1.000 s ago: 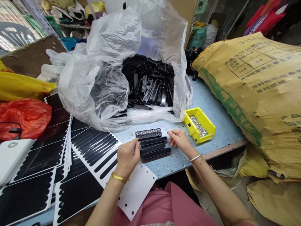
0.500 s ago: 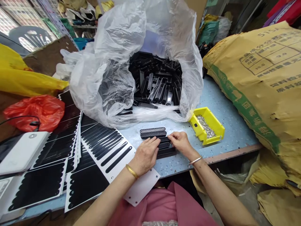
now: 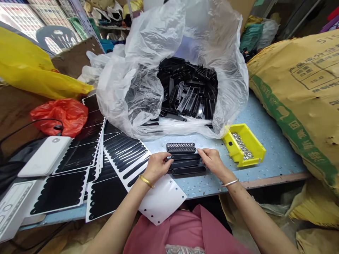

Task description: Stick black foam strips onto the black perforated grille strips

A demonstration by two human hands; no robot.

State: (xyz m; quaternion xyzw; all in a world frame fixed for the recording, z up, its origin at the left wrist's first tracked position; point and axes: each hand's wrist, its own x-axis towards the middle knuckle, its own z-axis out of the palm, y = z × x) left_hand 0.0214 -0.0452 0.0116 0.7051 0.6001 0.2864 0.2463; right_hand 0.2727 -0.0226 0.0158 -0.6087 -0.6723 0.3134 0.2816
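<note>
Several slim black plastic pieces lie in a row on the blue table. The one with a lattice face is farthest from me, and a smooth black piece is nearest. Between my hands runs a thin black strip with rounded ends, over or among these pieces. My left hand is closed in a pinch at its left end. At its right end are the closed fingertips of my right hand. Whether the strip touches the piece beneath it, I cannot tell.
A clear plastic bag full of black parts stands behind the row. To the right are a yellow bin of small metal bits and a large printed sack. Sheets of black stickers and a white box lie left.
My left hand has drawn back from lying over the pieces to pinching at the strip's left end. My right hand has shifted a little to the right of the row. The camera view has turned slightly left.
</note>
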